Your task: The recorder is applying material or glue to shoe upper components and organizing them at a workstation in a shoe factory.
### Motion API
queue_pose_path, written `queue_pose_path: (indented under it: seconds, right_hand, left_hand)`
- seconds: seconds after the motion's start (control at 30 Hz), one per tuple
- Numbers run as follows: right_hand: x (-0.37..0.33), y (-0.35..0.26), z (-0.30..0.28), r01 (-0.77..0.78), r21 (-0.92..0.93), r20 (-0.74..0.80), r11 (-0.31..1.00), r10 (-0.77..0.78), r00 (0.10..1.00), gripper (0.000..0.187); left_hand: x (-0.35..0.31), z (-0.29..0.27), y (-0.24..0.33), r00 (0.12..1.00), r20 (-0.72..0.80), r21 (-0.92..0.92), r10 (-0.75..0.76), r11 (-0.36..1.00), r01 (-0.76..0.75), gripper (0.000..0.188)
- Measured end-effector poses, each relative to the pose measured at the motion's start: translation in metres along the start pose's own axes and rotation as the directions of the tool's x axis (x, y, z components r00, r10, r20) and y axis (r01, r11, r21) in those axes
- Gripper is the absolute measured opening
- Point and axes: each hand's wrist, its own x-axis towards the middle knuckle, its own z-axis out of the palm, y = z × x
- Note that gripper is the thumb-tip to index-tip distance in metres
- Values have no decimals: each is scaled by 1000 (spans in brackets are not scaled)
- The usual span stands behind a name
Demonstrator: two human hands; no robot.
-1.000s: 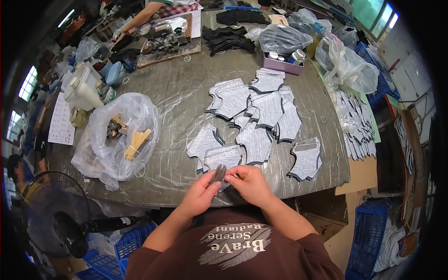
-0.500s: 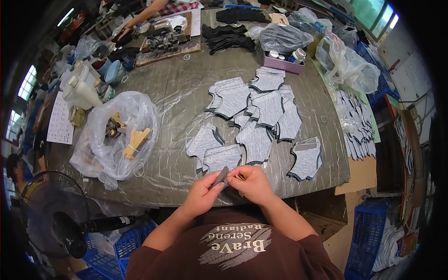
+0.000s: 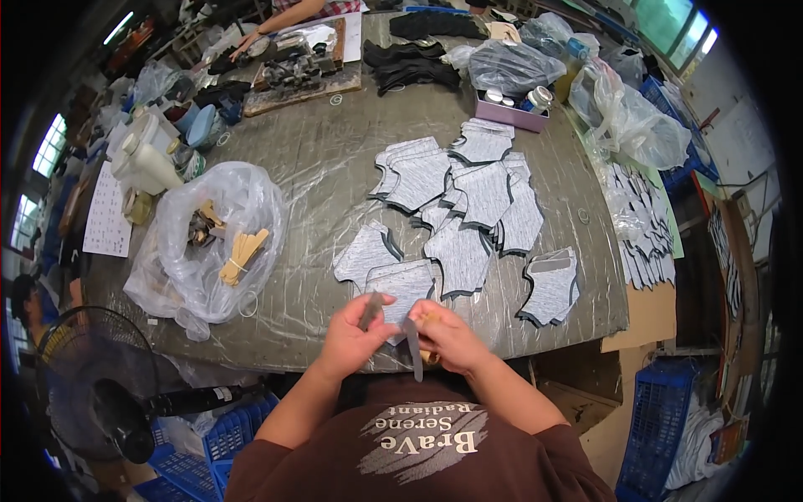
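Note:
Just over the table's near edge, my left hand [image 3: 350, 337] pinches a small dark grey strip [image 3: 370, 309] between thumb and fingers. Close beside it, my right hand [image 3: 452, 339] grips another grey strip [image 3: 414, 350], which hangs down toward my shirt. Some tan material [image 3: 429, 357] also shows in that hand, mostly hidden by the fingers. Right beyond my hands lies a stack of grey fabric pieces [image 3: 400, 280] with curved edges. More such stacks [image 3: 481, 194] overlap farther up the table. One separate stack [image 3: 552, 293], at the right, bears a plain darker grey strip on top.
On the left sits an open plastic bag [image 3: 268, 197] with a bundle of tan strips [image 3: 242, 255] in it. Bottles [image 3: 149, 163] stand behind it. Far back are a purple box [image 3: 510, 115] and black fabric pieces [image 3: 410, 67]. A fan [image 3: 96, 381] stands lower left. Another person's arm [image 3: 280, 18] reaches in.
My hands have moved apart from where they met at a grey strip. A grey strip now hangs from my right hand, and my left hand has shifted slightly left with its own strip.

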Motion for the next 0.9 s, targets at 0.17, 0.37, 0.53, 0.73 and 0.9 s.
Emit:
queue_pose_path:
  seconds: [0.17,0.37,0.53,0.73,0.9]
  right_hand:
    - [5,5,14,5,-53,-18,999,-6,1000,7]
    - [27,-11,-50,83,588,260,805,-285,923,6]
    - [20,-22,-23,306,-903,424,-302,-505,751,13]
    - [-12,23,-8,277,-892,410,-356,-385,827,20]
    - [-12,24,-12,239,-915,382,-324,-509,771,21]
  left_hand:
    - [11,-13,1,863,332,381,382,782,-493,23]
    - [-9,-21,-17,965,-261,203,38,979,17,6]
    - [-6,-44,-16,909,-392,-227,-143,972,55,6]
    - [0,-44,-14,895,-362,-159,-262,963,218,5]
    - [7,-30,-14,946,-259,129,-195,964,234,7]
